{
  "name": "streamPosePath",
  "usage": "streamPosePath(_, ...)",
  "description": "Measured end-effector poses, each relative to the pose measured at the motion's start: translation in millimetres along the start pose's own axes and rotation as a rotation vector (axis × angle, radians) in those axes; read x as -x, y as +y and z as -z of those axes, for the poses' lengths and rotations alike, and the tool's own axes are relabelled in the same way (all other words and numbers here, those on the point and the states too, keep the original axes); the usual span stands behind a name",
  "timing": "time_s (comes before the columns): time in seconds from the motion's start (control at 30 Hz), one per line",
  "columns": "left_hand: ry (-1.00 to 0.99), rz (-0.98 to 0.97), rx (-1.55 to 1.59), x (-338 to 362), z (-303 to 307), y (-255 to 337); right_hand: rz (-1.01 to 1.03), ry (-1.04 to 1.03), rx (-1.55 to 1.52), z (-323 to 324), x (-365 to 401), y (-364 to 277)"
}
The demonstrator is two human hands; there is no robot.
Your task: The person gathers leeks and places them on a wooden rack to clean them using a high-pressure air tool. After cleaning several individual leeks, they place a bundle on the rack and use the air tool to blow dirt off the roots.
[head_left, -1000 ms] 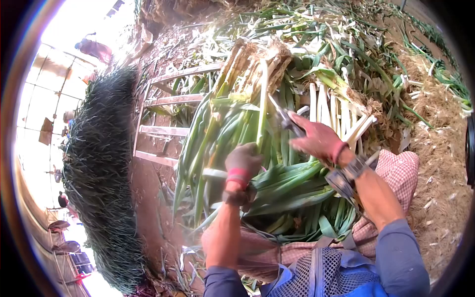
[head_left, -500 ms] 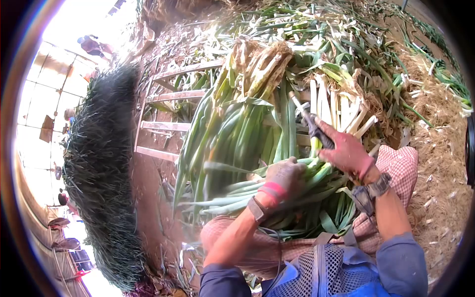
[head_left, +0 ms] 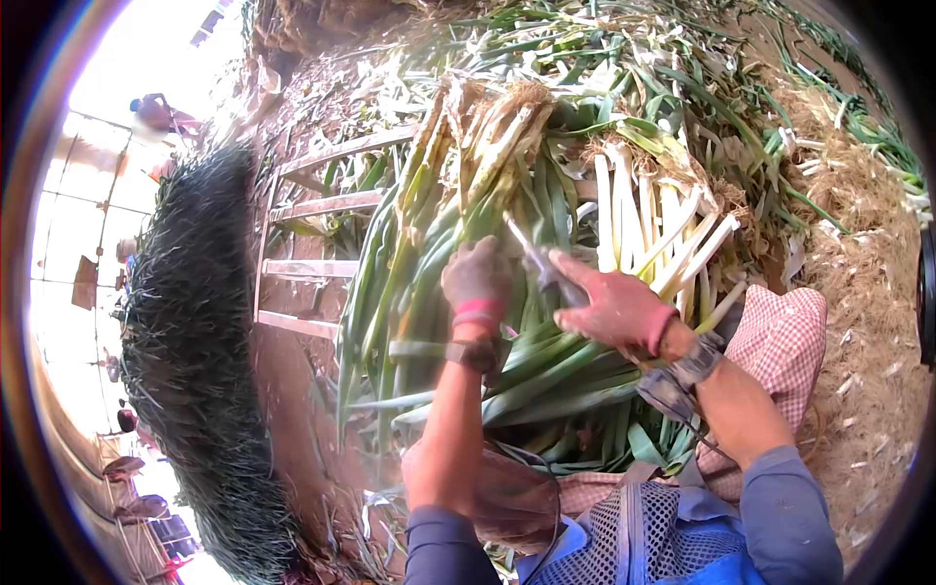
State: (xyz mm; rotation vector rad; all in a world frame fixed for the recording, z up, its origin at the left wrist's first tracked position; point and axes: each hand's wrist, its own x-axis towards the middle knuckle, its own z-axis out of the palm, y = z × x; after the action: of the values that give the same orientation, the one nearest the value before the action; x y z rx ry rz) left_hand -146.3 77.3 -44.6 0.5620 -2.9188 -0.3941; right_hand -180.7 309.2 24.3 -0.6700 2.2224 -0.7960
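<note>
My left hand (head_left: pixel 478 278), in a dusty glove with a pink cuff, is over a pile of long green onions (head_left: pixel 419 219). Its fingers curl down into the leaves. Just to its right, my right hand (head_left: pixel 616 310), in a reddish glove, is closed around a slim tool (head_left: pixel 542 267) with a pale thin tip and dark grip. That tip points up and left over the leaves. More green onions (head_left: pixel 565 375) lie across my lap, under the right hand. Several stripped white stalks (head_left: pixel 643 210) lie beyond the right hand.
A slatted wooden frame (head_left: pixel 327 203) lies beneath the pile. On the left stands a long dark-green stack of onions (head_left: pixel 190 351). Peeled leaves (head_left: pixel 634 58) are strewn at the back, and root trimmings (head_left: pixel 858 390) cover the ground at right. A person (head_left: pixel 161 115) is in the far left background.
My left hand has moved up and left, from the onions across my lap to the main pile. My right hand has shifted left with the slim tool.
</note>
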Motion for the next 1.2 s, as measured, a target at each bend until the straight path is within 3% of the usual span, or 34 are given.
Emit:
streamPosePath(0.1,0.056,-0.024,-0.021,-9.7,0.3,5.1,-0.178,-0.019,0.009,16.9,-15.5,-15.3)
streamPosePath(0.13,0.037,0.000,-0.043,-11.3,4.8,8.1,-0.036,0.031,0.007,3.1,-21.4,-1.8)
streamPosePath(0.23,0.045,-0.005,-0.072,-17.7,-0.1,5.0,-0.058,-0.054,0.032,-0.1,-28.2,-2.2)
streamPosePath(0.3,0.125,-0.025,-0.082,-24.2,-10.9,-1.2,-0.089,-0.013,0.016,9.1,-46.4,0.0)
streamPosePath(0.53,0.119,-0.038,-0.157,-35.6,-21.1,-0.8,-0.141,0.265,0.008,46.8,-117.7,14.4)
streamPosePath(0.63,0.112,-0.013,-0.188,-41.2,-19.9,3.6,-0.209,0.281,-0.005,64.4,-140.6,18.6)
streamPosePath(0.7,0.058,0.007,-0.219,-43.3,-17.2,4.5,-0.306,0.216,-0.040,81.8,-139.4,11.6)
streamPosePath(0.77,-0.002,0.047,-0.227,-49.2,-16.3,4.9,-0.246,0.275,-0.048,78.8,-142.1,22.5)
streamPosePath(0.93,-0.160,0.093,-0.185,-55.8,-18.8,1.0,-0.140,0.195,-0.155,44.8,-94.3,29.8)
streamPosePath(1.13,-0.331,0.129,0.009,-52.5,-7.4,7.9,-0.059,0.134,-0.121,2.5,-14.0,29.6)
streamPosePath(1.2,-0.450,0.272,0.714,-49.7,3.1,14.8,-0.078,0.076,-0.038,12.4,20.4,11.9)
